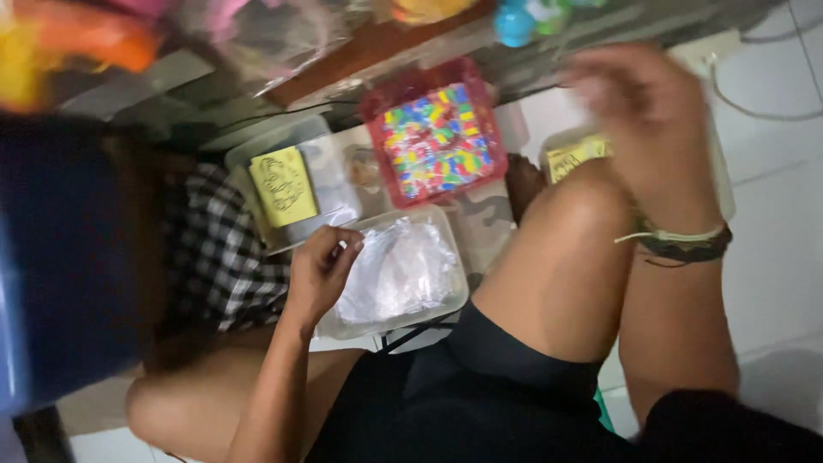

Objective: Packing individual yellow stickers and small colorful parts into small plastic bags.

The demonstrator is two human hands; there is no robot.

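Clear plastic tub [396,273] of crumpled wrap lies on the floor, long axis slanting up-right. Left hand [321,270] pinches its left rim, fingers curled shut. Right hand [647,116] hovers raised, well apart, blurred; its grip cannot be told. Red bead tray [433,130] sits just beyond.

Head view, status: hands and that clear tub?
Left hand on the clear tub rim, fingers curled. Right hand raised, blurred, grip unclear. Red bead tray behind tub; knee alongside.
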